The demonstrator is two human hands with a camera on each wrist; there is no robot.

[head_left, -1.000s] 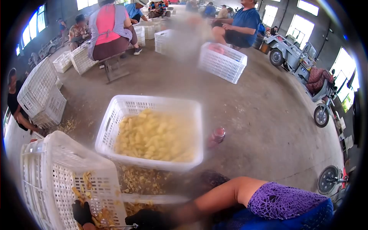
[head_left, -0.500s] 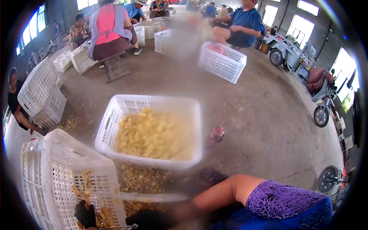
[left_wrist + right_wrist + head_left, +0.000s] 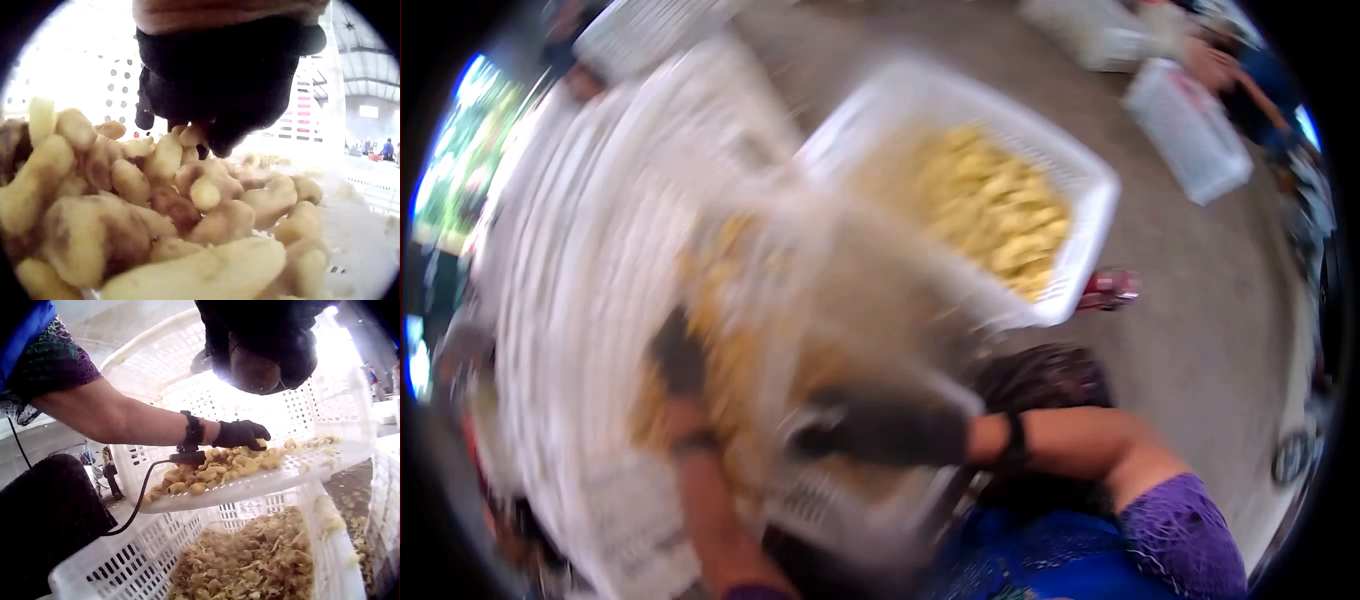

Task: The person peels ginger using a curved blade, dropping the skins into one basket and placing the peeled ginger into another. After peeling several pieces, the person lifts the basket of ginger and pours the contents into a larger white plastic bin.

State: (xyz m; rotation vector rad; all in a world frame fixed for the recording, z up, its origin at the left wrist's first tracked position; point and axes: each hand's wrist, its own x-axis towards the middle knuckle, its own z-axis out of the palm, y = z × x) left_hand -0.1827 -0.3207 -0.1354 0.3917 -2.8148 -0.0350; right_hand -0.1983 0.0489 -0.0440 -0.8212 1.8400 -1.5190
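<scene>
My black-gloved left hand reaches into a tilted white crate. Its fingers curl down around a piece of ginger on the heap. Knobbly ginger pieces, brown-skinned and pale, cover the crate's lower side in the left wrist view. Nearer my body, the gloved right hand is held curled over the crate's edge. In the right wrist view a brownish rounded shape shows among its dark fingers. A faint bright edge lies at its fingertips in the blurred head view; the thin metal tool seen earlier is not clear now.
Below the tilted crate stands another white crate holding brown peelings. A crate of peeled yellow ginger stands ahead, with a red jar-like object beside it. Stacked crates rise at the left.
The head view has swung left and down and is blurred. My left hand has gone deeper into the tilted crate among the ginger; the right hand now sits apart from it.
</scene>
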